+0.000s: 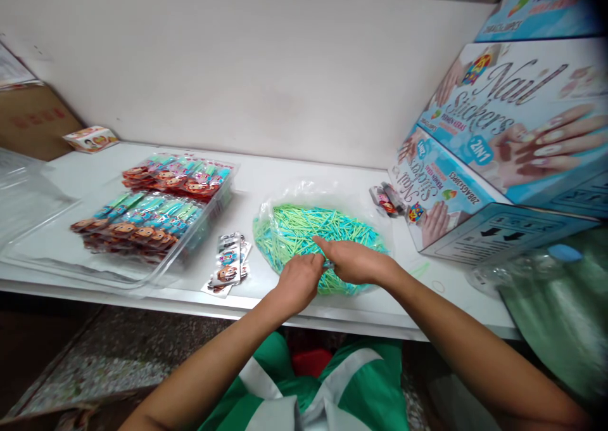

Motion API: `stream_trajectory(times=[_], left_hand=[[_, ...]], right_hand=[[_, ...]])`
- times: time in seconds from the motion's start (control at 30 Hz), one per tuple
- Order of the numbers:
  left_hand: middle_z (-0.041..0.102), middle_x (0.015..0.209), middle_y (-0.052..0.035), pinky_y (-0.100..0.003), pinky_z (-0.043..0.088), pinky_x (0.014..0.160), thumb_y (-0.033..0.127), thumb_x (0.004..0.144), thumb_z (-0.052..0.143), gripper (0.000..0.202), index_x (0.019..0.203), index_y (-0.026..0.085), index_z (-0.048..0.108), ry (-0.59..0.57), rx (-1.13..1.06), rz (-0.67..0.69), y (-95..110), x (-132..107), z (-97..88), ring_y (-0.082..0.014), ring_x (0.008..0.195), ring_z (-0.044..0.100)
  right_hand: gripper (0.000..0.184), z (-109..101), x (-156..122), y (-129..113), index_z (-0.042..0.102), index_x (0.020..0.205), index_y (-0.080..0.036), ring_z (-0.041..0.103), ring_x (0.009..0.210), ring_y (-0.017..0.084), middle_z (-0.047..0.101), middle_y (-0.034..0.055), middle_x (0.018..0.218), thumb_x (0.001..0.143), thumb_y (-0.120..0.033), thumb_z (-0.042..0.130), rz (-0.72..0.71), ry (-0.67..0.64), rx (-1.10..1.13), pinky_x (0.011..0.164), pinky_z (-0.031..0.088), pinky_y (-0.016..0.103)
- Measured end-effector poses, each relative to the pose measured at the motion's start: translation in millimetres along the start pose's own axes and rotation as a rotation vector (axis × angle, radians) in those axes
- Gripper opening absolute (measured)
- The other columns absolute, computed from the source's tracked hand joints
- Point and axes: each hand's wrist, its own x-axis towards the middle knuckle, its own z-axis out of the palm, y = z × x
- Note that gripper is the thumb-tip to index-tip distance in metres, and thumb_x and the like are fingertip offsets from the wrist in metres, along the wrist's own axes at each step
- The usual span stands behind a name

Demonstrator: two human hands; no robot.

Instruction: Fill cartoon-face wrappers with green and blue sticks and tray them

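Note:
A clear plastic bag [313, 196] lies open on the table, full of thin green and blue sticks [327, 225]. Over the front part of the pile my two hands meet. My left hand [301, 282] is closed, its fingertips turned toward the right hand. My right hand [354, 261] has the index finger stretched out over the sticks and the other fingers curled in. Something small and bluish shows where the hands touch, but I cannot make out what it is. To the left lies a small stack of printed sachets [228, 263].
At the left, a clear plastic tray [175, 272] holds rows of filled sachets [147, 222]. Nail sticker boxes [522, 114] are stacked at the right, near a plastic bottle [517, 266]. Small packets [387, 199] lie beside the boxes. A cardboard box [33, 120] stands far left.

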Motion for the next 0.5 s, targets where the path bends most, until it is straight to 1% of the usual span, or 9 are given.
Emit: stream_trajectory(times=[0.07, 0.13, 0.2, 0.23, 0.27, 0.3, 0.37, 0.43, 0.5], left_hand=[[0.061, 0.078, -0.0073, -0.031, 0.040, 0.065, 0.026, 0.091, 0.034, 0.017, 0.087, 0.018, 0.048, -0.020, -0.250, -0.050, -2, -3, 0.2, -0.0205, 0.073, 0.058], [0.060, 0.073, -0.0045, -0.028, 0.040, 0.061, 0.031, 0.091, 0.034, 0.020, 0.084, 0.018, 0.048, -0.043, -0.563, -0.103, -5, -5, 1.1, -0.0171, 0.066, 0.057], [0.059, 0.070, -0.0022, -0.026, 0.041, 0.058, 0.038, 0.090, 0.036, 0.025, 0.081, 0.018, 0.048, -0.102, -0.870, -0.161, -6, -6, 2.8, -0.0137, 0.059, 0.055], [0.059, 0.069, -0.0018, -0.025, 0.041, 0.056, 0.042, 0.088, 0.039, 0.027, 0.080, 0.018, 0.048, -0.151, -1.003, -0.191, -5, -5, 3.8, -0.0125, 0.056, 0.055], [0.059, 0.070, -0.0017, -0.025, 0.041, 0.055, 0.046, 0.086, 0.042, 0.030, 0.079, 0.018, 0.049, -0.202, -1.111, -0.220, -4, -4, 4.6, -0.0118, 0.055, 0.054], [0.058, 0.069, -0.0015, -0.024, 0.042, 0.054, 0.049, 0.083, 0.046, 0.033, 0.078, 0.017, 0.049, -0.239, -1.194, -0.248, -3, -3, 5.0, -0.0113, 0.054, 0.054], [0.056, 0.067, -0.0004, -0.024, 0.043, 0.056, 0.052, 0.076, 0.055, 0.037, 0.074, 0.016, 0.048, -0.253, -1.299, -0.301, 0, 0, 4.2, -0.0105, 0.055, 0.054], [0.054, 0.065, 0.0009, -0.025, 0.045, 0.058, 0.051, 0.071, 0.062, 0.038, 0.074, 0.015, 0.048, -0.213, -1.372, -0.358, 2, 2, 1.4, -0.0105, 0.056, 0.055], [0.056, 0.066, 0.0007, -0.025, 0.046, 0.057, 0.049, 0.070, 0.064, 0.038, 0.078, 0.015, 0.048, -0.180, -1.439, -0.419, 1, 2, -2.2, -0.0112, 0.056, 0.057]], right_hand=[[0.069, -5, -3, 7, 0.035, 0.139, -0.015, 0.057, 0.105, 0.027, 0.060, 0.0159, 0.119, 0.074, -0.017, 0.058, -0.085, -0.001, 0.128, 0.079, 0.041, 0.030], [0.060, -8, -4, 13, 0.044, 0.132, -0.019, 0.058, 0.101, 0.025, 0.062, 0.0121, 0.116, 0.076, -0.032, 0.061, -0.136, 0.005, 0.291, 0.078, 0.042, 0.029], [0.044, -7, -3, 15, 0.054, 0.120, -0.019, 0.061, 0.088, 0.020, 0.067, 0.0077, 0.102, 0.083, -0.043, 0.051, -0.132, 0.059, 0.421, 0.071, 0.042, 0.027], [0.038, -5, -1, 14, 0.059, 0.111, -0.019, 0.060, 0.081, 0.018, 0.067, 0.0061, 0.093, 0.087, -0.045, 0.045, -0.115, 0.106, 0.455, 0.068, 0.041, 0.026], [0.037, -3, 2, 12, 0.062, 0.102, -0.018, 0.059, 0.075, 0.016, 0.067, 0.0048, 0.086, 0.089, -0.045, 0.041, -0.091, 0.161, 0.465, 0.066, 0.040, 0.025], [0.037, 0, 6, 10, 0.063, 0.093, -0.017, 0.057, 0.071, 0.015, 0.065, 0.0039, 0.080, 0.090, -0.045, 0.039, -0.059, 0.218, 0.458, 0.064, 0.038, 0.025], [0.039, 4, 14, 5, 0.062, 0.082, -0.016, 0.054, 0.067, 0.014, 0.063, 0.0027, 0.072, 0.089, -0.047, 0.040, 0.005, 0.308, 0.441, 0.061, 0.035, 0.024], [0.040, 5, 20, 2, 0.060, 0.079, -0.016, 0.052, 0.065, 0.013, 0.061, 0.0022, 0.070, 0.087, -0.051, 0.041, 0.054, 0.369, 0.502, 0.060, 0.035, 0.024], [0.043, 5, 21, 2, 0.059, 0.085, -0.016, 0.051, 0.062, 0.012, 0.060, 0.0018, 0.071, 0.085, -0.055, 0.041, 0.098, 0.410, 0.678, 0.057, 0.036, 0.024]])
